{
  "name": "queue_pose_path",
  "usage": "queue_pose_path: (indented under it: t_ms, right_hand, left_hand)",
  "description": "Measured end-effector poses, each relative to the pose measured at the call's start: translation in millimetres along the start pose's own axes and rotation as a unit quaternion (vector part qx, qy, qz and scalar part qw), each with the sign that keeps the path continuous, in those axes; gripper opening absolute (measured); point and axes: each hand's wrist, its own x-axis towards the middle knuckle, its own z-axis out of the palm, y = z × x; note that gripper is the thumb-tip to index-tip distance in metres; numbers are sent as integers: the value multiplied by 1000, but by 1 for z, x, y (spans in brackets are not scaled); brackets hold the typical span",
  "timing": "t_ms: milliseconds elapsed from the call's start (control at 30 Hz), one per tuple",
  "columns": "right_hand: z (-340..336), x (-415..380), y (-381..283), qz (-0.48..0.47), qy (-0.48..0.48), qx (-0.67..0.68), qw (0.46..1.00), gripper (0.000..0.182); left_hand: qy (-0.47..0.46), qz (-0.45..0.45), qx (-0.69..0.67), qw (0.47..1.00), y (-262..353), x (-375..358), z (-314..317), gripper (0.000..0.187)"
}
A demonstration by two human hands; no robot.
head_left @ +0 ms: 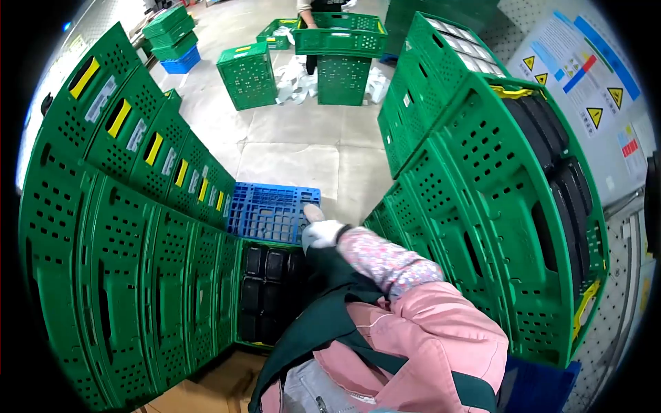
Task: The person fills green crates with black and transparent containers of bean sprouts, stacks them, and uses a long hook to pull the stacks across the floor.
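Observation:
My right hand [322, 234], in a white glove, reaches forward from a flowered sleeve [392, 260]. It is over my dark green apron [330, 265], close to the near edge of a blue plastic pallet [272, 206]. Its fingers are turned away and blurred, so I cannot make out a grip. A pale shoe tip [313, 212] shows just beyond it. Below and left of the hand sits a green crate [239, 296] with black lidded trays [264, 289] packed in rows. My left hand is out of view.
Tall stacks of green crates stand on the left [124, 255] and right [461, 227]. Cardboard [200, 396] lies at the lower left. Ahead, another person [323, 7] is behind stacked crates [341, 72], with white plastic sheeting [292, 76] on the floor. Warning posters [585, 76] hang at right.

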Motion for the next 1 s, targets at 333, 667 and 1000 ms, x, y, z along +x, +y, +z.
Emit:
queue_pose_path:
  t_ms: [333, 667, 1000]
  right_hand:
    - [-24, -154, 83, 314, 372, 65, 871, 26]
    - [-67, -72, 181, 412, 309, -87, 853, 25]
    - [-65, -72, 200, 586, 4, -113, 802, 35]
  left_hand:
    - [-74, -16, -204, 976, 241, -95, -31, 25]
    - [-228, 46, -138, 963, 361, -141, 80, 46]
    - [-179, 99, 183, 962, 322, -193, 157, 93]
